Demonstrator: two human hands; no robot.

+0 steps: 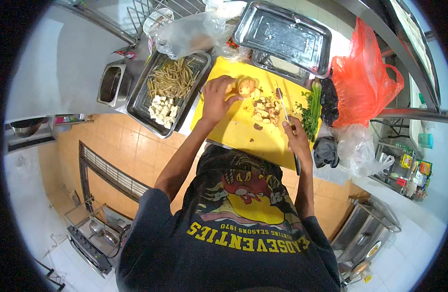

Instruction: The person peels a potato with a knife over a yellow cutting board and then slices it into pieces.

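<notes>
The left hand (216,100) arches, thumb parted from fingers, the round orange-brown piece (247,87) just beyond; the right hand (296,135) clasps the thin steel knife (283,104); tucked left fingertips should suit cutting

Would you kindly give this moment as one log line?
left hand: near orange-brown piece, grip unclear | right hand: holding knife | yellow board: chopped pieces, green herbs along edge | tray: pale cubes, greenish strips
</notes>
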